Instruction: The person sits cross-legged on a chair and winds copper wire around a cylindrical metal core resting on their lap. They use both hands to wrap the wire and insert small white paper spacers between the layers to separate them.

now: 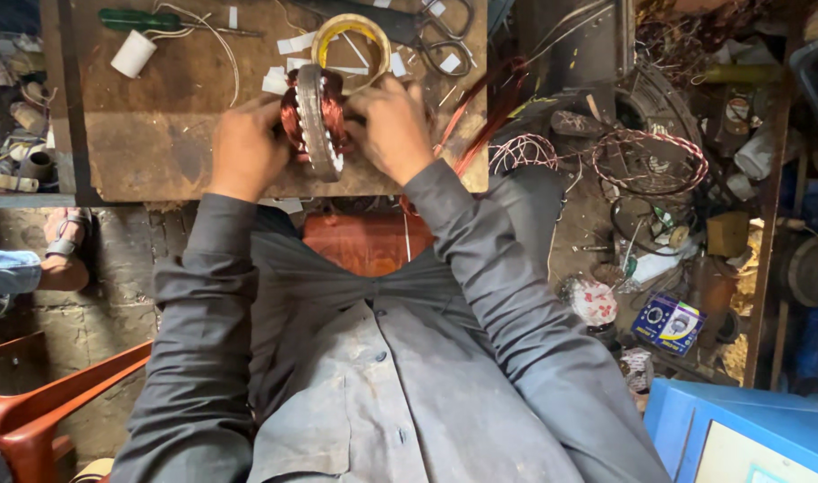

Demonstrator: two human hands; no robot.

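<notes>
A round metal motor stator (315, 116) wound with copper wire stands on edge on a brown wooden board (158, 143). My left hand (246, 148) grips its left side and my right hand (389, 130) grips its right side, fingers pressed into the copper coils. Just behind the stator lies a roll of yellow tape (351, 40). Scissors (445, 40) rest on the board at the upper right, and small white paper strips (288, 63) are scattered around.
A green-handled screwdriver (140, 20) and a white spool (133, 54) lie at the board's far left. Loose copper wire coils (650, 161) and cluttered parts fill the right side. A red plastic chair (42, 407) sits lower left; another person's sandalled foot (64, 246) is at left.
</notes>
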